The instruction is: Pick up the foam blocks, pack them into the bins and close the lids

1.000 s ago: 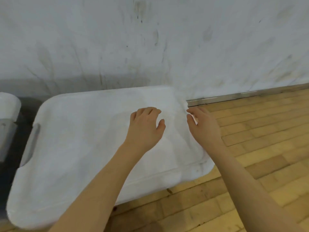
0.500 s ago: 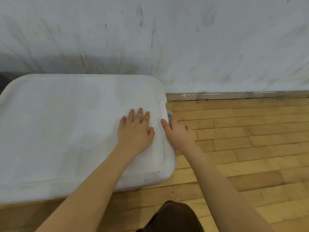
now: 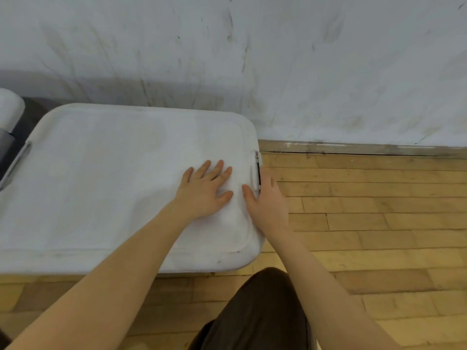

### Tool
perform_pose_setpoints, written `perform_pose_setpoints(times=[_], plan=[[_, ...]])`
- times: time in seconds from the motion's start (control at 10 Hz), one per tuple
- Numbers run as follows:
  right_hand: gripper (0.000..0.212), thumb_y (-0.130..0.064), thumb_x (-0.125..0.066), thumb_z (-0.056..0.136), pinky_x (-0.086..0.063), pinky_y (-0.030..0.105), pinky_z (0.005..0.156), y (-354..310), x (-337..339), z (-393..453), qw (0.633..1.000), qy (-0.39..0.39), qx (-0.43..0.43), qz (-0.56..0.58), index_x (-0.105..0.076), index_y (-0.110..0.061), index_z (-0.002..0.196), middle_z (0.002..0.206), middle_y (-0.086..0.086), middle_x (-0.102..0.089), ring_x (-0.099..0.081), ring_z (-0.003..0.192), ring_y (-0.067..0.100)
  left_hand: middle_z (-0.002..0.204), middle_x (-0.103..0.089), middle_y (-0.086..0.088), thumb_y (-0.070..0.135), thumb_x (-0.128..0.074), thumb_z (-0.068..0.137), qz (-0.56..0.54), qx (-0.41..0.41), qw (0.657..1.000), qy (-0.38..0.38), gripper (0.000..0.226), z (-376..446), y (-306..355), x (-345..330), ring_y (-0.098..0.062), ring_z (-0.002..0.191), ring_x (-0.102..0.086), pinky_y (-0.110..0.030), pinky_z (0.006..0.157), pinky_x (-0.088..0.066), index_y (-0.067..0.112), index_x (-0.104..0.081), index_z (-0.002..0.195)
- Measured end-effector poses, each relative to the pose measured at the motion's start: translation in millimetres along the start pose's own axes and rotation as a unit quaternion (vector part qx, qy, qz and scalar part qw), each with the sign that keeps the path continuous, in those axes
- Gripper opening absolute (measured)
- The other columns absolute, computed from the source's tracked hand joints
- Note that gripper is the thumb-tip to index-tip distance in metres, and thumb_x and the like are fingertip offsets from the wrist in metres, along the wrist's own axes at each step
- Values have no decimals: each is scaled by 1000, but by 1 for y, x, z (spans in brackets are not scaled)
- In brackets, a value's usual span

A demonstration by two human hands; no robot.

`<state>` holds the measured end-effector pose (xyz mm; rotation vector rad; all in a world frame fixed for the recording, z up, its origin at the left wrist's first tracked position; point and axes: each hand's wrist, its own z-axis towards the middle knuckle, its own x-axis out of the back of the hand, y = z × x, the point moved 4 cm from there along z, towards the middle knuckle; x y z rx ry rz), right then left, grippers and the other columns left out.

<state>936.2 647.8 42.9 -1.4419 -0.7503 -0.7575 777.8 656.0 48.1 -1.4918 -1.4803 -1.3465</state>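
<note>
A white lid (image 3: 108,178) lies flat over a bin on the wooden floor, against the wall. My left hand (image 3: 204,190) presses flat on the lid near its right end, fingers straight and spread. My right hand (image 3: 267,203) sits at the lid's right edge, thumb on top and fingers going down over the side by the grey latch (image 3: 258,173). The fingertips of that hand are hidden behind the edge. No foam blocks are in view; the bin's inside is covered.
A second white-lidded bin (image 3: 10,109) shows at the far left edge. A scuffed white wall (image 3: 303,72) runs behind with a baseboard. Wooden floor (image 3: 379,223) stretches to the right. My knee in dark trousers (image 3: 257,311) is at the bottom.
My left hand went from hovering curled above the lid to pressing flat on it. My right hand settled against the lid's right edge by the latch. The view shifted.
</note>
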Motion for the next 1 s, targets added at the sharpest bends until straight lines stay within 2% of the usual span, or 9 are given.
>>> perform_pose_setpoints(times=[0.1,0.3,0.5,0.6,0.7,0.8,0.9,1.0], plan=[[60,-36,-43,96,-51,46,81,-2,-2,2,1000,-17,3,0,-20,-15,147,135,10,-47,-57,104,25,157,9,13,54,-25,96,-2,7,1000,-6,61,2,1,-3,-12,144,10,-43,115,6,39,3,148],[61,-30,-37,98,-48,47,87,-6,-5,7,997,-48,4,-62,-10,-10,150,153,9,-28,-58,107,24,157,10,13,54,-24,96,1,8,1000,-3,61,3,2,-4,-12,144,11,-45,115,6,38,4,148],[53,-22,-32,99,-45,38,82,-16,-5,5,992,-36,0,-122,-16,-13,149,155,8,-23,-61,94,23,157,6,13,56,-24,95,4,-17,1000,8,61,2,-2,-1,-13,144,7,-45,115,2,37,0,149],[51,-21,-33,99,-49,42,80,-19,-6,3,996,-14,-7,-90,-23,-15,148,153,8,-28,-62,92,23,157,3,12,53,-27,96,-4,-30,999,20,60,2,-5,-1,-14,144,4,-45,114,0,36,-4,149],[50,-21,-35,98,-49,44,81,-19,-5,0,998,2,-18,-60,-27,-19,147,151,6,-33,-59,104,26,157,-3,12,48,-31,97,-23,-57,998,32,57,0,-11,3,-11,144,0,-40,114,-1,34,-12,149],[51,-26,-37,97,-47,44,85,-24,0,-5,997,4,-33,-71,-27,-22,146,148,3,-38,-56,106,29,152,-30,5,33,-42,97,-103,-47,989,92,45,-10,-27,17,-12,140,-24,-32,110,-15,22,-41,140],[42,-28,-41,95,-44,42,84,-45,13,-11,995,57,-50,-72,-42,-12,134,125,7,-52,-52,101,29,134,-53,-1,26,-46,96,-155,-26,972,172,34,-35,-51,48,-20,123,-46,-32,99,-29,13,-56,126],[36,-26,-40,95,-41,39,82,-87,43,-19,994,68,-81,-43,-52,-9,125,102,5,-57,-50,90,21,129,-56,-2,23,-47,96,-190,13,967,167,31,-70,-76,100,-22,115,-53,-33,96,-36,12,-59,122]])
